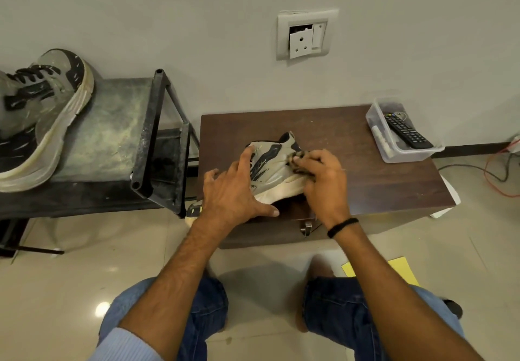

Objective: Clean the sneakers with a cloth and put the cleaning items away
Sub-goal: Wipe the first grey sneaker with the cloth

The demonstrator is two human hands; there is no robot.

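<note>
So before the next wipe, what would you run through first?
1. Sneaker supported on the table: ok.
2. Left hand steadying the sneaker, fingers spread over it: ok.
3. Right hand gripping the cloth against the sneaker's side: ok.
4. Cloth clean enough to keep wiping: cannot tell, it is mostly hidden in the hand.
5. Second sneaker on the rack clean: not ok, marks show on it.
6. Container with the remote clear of both hands: ok.
</note>
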